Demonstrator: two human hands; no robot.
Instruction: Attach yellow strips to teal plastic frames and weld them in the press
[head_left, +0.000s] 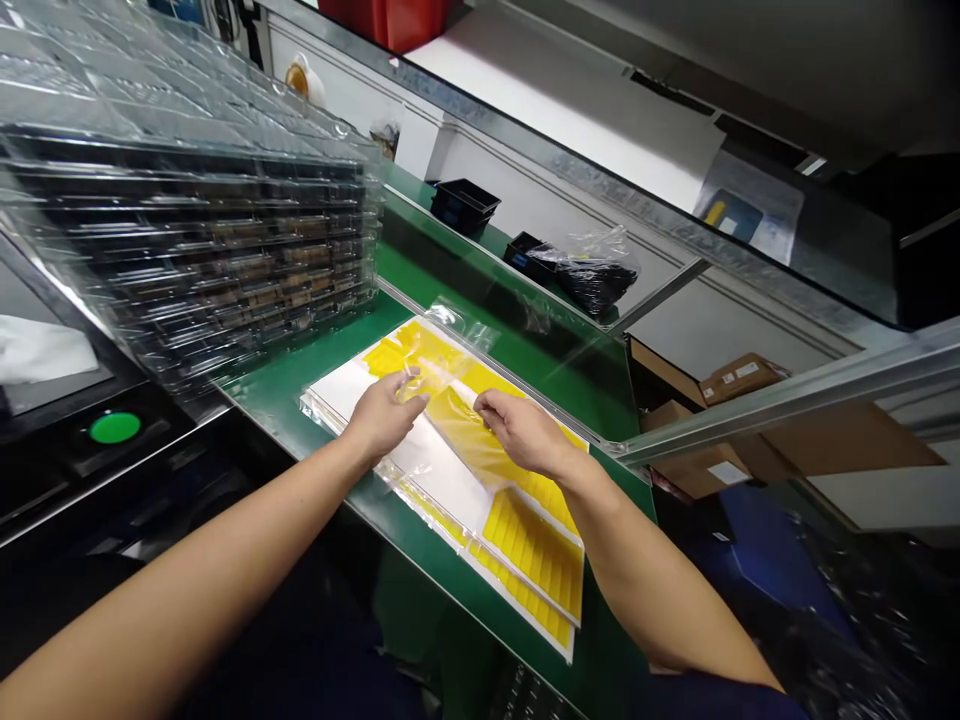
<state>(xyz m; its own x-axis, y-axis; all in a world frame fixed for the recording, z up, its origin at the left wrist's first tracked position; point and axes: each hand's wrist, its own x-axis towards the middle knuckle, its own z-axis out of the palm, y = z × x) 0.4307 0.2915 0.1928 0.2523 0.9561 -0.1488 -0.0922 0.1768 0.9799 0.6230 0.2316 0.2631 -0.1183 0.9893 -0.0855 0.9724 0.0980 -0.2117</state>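
Nearby, stacked clear trays (225, 145) holding dark contents (195, 235) — left hand (384, 416), grip unclear at film (429, 376), right hand (525, 430) pinching yellow sheet (459, 432)

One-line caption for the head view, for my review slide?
Left hand and right hand over yellow sheets with clear plastic on a green table, near stacked trays.

Bare forearms (255, 550); navy sleeve (720, 694) (at right)

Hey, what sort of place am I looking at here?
Probably a factory workstation, perhaps for assembly or packing, though no sign names it. The clues are the tall stack of clear plastic trays, the green-topped bench and the big round green button at the left.
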